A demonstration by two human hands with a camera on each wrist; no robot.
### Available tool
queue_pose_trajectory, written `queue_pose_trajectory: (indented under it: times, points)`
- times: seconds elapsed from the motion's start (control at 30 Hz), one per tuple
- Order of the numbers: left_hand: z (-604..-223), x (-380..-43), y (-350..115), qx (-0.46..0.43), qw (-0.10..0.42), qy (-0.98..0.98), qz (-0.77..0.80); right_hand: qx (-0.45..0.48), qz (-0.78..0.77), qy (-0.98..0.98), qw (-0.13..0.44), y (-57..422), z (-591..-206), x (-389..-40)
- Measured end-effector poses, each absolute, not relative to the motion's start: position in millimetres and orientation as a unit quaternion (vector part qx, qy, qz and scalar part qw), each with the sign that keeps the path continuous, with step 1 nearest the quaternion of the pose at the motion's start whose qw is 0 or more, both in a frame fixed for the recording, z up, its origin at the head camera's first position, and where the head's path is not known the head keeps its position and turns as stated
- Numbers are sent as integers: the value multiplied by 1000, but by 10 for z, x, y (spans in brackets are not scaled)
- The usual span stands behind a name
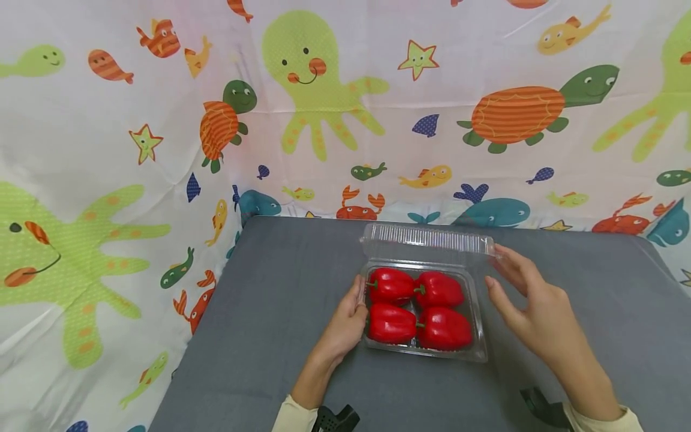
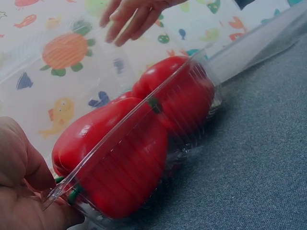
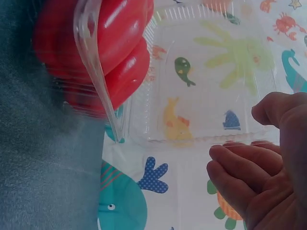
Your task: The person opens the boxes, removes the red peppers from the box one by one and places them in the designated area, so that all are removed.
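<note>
A clear plastic clamshell box sits on the grey table with its hinged lid raised at the back. Inside lie several red bell peppers with green stems, in two rows. My left hand pinches the box's left rim between thumb and fingers, as the left wrist view shows beside a pepper. At the lid's right edge is my right hand, fingers extended and thumb apart. In the right wrist view its fingertips are right at the edge of the see-through lid.
The grey cloth-covered table extends around the box. A white curtain printed with sea animals hangs behind it and along the left side. Dark camera mounts are worn at both wrists.
</note>
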State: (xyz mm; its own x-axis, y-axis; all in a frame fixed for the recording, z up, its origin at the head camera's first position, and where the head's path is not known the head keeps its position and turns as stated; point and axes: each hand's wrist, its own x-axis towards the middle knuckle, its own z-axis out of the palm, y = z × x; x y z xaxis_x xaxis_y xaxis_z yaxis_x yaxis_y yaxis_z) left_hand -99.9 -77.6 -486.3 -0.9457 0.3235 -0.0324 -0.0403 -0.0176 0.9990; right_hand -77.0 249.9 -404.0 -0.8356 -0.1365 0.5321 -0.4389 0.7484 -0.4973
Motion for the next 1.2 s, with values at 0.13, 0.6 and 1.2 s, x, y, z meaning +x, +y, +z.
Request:
queue_pose_trajectory:
  times: [0.13,0.6,1.2]
  points:
    - [-4862,-997,-779,100,128,688,707,162,332,-898,238,2495,-4068,-851]
    - [-4864,-993,-769,94,124,681,715,133,362,-906,172,2519,-4206,-1047]
    - [-4878,-1000,-754,85,127,678,719,117,356,-921,102,2536,-4238,-1250]
